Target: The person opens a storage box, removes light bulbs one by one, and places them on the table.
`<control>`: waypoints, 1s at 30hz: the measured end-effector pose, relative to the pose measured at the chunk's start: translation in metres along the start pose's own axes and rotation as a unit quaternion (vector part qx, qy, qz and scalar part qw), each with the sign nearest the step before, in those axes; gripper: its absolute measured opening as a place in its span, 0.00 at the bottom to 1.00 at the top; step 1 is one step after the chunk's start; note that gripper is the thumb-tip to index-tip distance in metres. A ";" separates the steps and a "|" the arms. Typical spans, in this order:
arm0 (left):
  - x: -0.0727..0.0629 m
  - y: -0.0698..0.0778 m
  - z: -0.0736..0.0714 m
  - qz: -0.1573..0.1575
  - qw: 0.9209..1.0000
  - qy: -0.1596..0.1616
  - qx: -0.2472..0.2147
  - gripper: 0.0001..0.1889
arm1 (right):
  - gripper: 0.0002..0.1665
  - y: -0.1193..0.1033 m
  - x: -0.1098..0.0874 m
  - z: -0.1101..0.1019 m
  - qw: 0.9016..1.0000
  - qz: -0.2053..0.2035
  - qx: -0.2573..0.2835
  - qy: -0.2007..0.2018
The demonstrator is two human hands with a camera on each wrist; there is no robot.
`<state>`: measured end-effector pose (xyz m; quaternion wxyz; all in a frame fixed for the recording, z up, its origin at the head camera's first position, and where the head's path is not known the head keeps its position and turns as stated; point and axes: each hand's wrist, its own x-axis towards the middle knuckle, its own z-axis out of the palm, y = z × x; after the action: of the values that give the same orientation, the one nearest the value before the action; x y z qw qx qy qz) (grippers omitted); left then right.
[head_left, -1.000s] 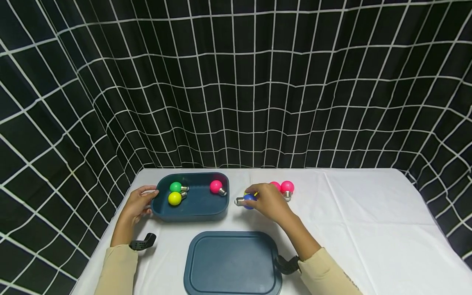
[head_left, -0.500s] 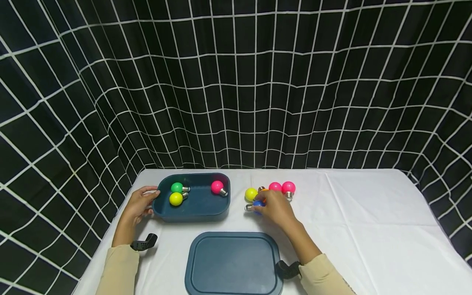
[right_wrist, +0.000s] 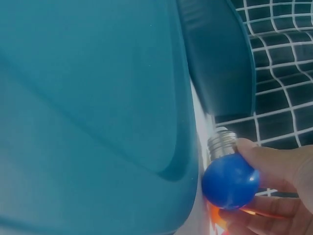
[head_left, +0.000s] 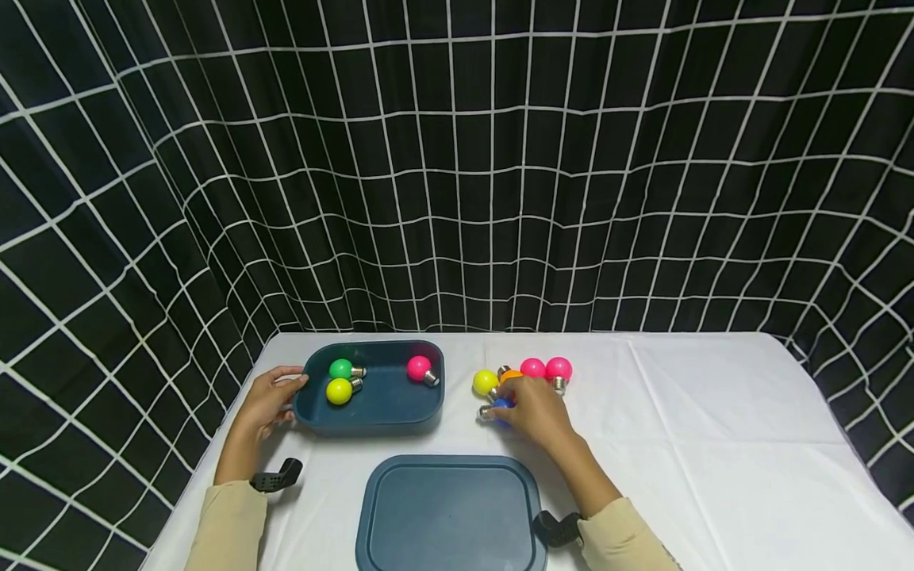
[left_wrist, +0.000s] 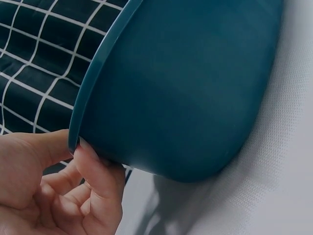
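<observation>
In the head view my left hand [head_left: 267,403] grips the left end of a dark teal plastic box [head_left: 371,429]. The left wrist view shows thumb and finger pinching its rim [left_wrist: 90,81]. Inside lie a green bulb [head_left: 340,369], a yellow bulb [head_left: 339,391] and a pink bulb [head_left: 418,367]. Right of the box, my right hand [head_left: 540,411] holds a blue light bulb [right_wrist: 230,182], its metal screw base pointing left. Close by are another yellow bulb [head_left: 485,382], a partly hidden orange bulb [head_left: 510,377] and two pink bulbs [head_left: 559,369].
A flat teal lid [head_left: 450,514] lies on the white cloth-covered table [head_left: 714,444], in front of the box and between the forearms. A black curtain [head_left: 471,198] with a white grid stands behind the table and along its sides.
My right hand has shifted right and slightly nearer with the blue bulb, uncovering the yellow bulb and part of the orange one. The left hand stays on the box.
</observation>
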<state>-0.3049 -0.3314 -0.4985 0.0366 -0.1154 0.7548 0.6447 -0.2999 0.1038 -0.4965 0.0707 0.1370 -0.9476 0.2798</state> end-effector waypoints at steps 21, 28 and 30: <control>-0.001 0.001 0.003 -0.004 1.000 0.000 -0.009 0.25 | 0.24 -0.007 -0.004 -0.020 1.000 -0.003 -0.011 0.013; -0.001 0.000 0.003 -0.005 1.000 0.002 -0.005 0.25 | 0.21 -0.013 -0.007 -0.026 1.000 -0.004 0.003 0.021; -0.003 0.000 0.001 -0.006 1.000 0.006 -0.003 0.24 | 0.20 -0.018 -0.007 -0.026 1.000 -0.012 0.014 0.020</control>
<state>-0.3022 -0.3301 -0.4983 0.0361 -0.1240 0.7522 0.6462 -0.2864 0.1053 -0.4669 0.0910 0.1439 -0.9402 0.2951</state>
